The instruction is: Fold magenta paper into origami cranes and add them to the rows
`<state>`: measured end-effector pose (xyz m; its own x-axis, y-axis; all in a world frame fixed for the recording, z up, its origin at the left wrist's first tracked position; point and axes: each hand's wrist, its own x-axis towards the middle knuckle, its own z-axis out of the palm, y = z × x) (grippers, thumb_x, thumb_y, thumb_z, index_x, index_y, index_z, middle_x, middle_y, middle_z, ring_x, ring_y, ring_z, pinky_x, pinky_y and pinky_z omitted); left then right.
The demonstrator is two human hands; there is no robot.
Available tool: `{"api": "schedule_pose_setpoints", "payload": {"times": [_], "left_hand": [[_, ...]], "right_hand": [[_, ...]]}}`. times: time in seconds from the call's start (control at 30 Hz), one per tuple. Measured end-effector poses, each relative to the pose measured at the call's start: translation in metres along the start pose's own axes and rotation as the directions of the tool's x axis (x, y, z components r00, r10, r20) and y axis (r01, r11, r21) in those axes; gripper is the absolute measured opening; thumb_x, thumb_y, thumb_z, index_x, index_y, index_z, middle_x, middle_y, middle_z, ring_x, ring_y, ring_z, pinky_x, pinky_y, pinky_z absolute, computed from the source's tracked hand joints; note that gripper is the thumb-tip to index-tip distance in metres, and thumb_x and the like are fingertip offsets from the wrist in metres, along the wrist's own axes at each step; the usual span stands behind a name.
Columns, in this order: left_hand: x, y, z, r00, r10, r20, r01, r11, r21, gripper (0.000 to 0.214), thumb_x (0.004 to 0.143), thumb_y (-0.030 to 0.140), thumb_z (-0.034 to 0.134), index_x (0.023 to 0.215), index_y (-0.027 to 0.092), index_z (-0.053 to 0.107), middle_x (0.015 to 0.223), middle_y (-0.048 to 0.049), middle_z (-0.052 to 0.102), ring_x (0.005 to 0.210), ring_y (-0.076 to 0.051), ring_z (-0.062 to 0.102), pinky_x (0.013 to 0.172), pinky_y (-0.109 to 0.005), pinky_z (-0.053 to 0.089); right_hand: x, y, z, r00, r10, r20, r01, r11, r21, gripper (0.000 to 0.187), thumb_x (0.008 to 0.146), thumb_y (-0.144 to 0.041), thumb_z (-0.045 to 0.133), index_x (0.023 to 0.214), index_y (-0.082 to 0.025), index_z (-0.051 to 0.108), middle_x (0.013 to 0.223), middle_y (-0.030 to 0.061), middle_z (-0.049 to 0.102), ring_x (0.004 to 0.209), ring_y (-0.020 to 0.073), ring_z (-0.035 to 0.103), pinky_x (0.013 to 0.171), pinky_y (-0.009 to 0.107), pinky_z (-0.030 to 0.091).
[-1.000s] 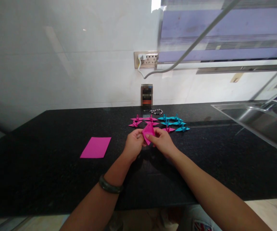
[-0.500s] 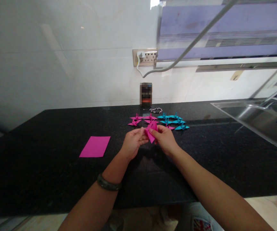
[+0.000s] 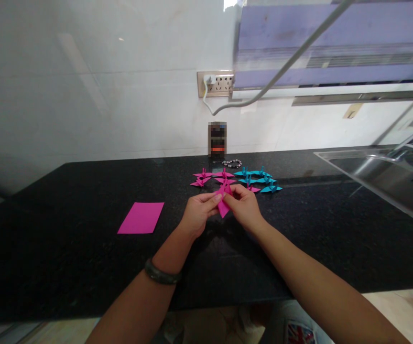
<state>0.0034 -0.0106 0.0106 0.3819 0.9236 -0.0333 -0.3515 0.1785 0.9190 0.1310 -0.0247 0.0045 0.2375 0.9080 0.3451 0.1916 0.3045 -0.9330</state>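
Observation:
Between my two hands, above the black countertop (image 3: pixel 84 267), is a partly folded piece of pink origami paper (image 3: pixel 223 207). My left hand (image 3: pixel 198 211) pinches its left side with the thumb on top. On the other side my right hand (image 3: pixel 244 205) grips it between thumb and fingers; some fingertips are hidden behind the paper. Just beyond the hands stand several folded paper cranes, pink ones (image 3: pixel 201 182) on the left and blue ones (image 3: pixel 271 189) on the right. To the left lies a flat pink paper sheet (image 3: pixel 142 218).
A beaded bracelet (image 3: pixel 232 164) lies behind the cranes, near a blurred-out dark upright object (image 3: pixel 217 139) against the wall. A steel sink (image 3: pixel 400 172) with a tap is at the right. A grey cable (image 3: pixel 281 76) hangs from the wall socket (image 3: pixel 215 84).
My left thumb has moved right onto the folded paper, which now looks narrower and turned between the fingers. The cranes and the flat sheet stay in place.

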Motion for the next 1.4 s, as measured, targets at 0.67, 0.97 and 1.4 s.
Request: {"api": "schedule_pose_setpoints", "payload": {"times": [0.67, 0.97, 1.4], "left_hand": [[0.005, 0.003, -0.008, 0.988, 0.15, -0.045, -0.118, 0.903, 0.413, 0.02, 0.063, 0.031, 0.066, 0.069, 0.012, 0.068, 0.061, -0.0012, 0.062, 0.054, -0.01, 0.052, 0.055, -0.021, 0.04], [0.005, 0.004, -0.013, 0.989, 0.15, 0.011, -0.128, 0.801, 0.584, 0.022, 0.066, 0.033, 0.062, 0.072, 0.012, 0.068, 0.063, -0.0029, 0.062, 0.054, -0.011, 0.05, 0.053, -0.022, 0.038], [0.008, 0.01, -0.015, 0.963, 0.264, -0.056, -0.223, 0.894, 0.39, 0.043, 0.071, 0.039, 0.06, 0.105, 0.014, 0.051, 0.085, -0.0075, 0.063, 0.071, -0.014, 0.059, 0.06, -0.023, 0.043]], "right_hand": [[0.008, -0.005, -0.011, 0.989, 0.064, 0.136, -0.078, 0.991, 0.106, 0.022, 0.066, -0.026, 0.058, 0.085, -0.016, 0.062, 0.06, -0.0026, 0.052, 0.047, 0.0073, 0.039, 0.045, 0.021, 0.03], [0.011, -0.004, -0.019, 0.975, -0.14, 0.174, 0.174, 0.964, -0.2, 0.022, 0.078, -0.028, 0.049, 0.087, -0.018, 0.066, 0.08, 0.0046, 0.063, 0.07, 0.0154, 0.054, 0.066, 0.03, 0.043], [0.009, -0.003, -0.019, 0.963, 0.019, 0.269, 0.015, 0.992, -0.124, 0.02, 0.072, -0.033, 0.057, 0.066, -0.014, 0.062, 0.056, -0.0018, 0.053, 0.05, 0.0086, 0.043, 0.048, 0.022, 0.034]]}}
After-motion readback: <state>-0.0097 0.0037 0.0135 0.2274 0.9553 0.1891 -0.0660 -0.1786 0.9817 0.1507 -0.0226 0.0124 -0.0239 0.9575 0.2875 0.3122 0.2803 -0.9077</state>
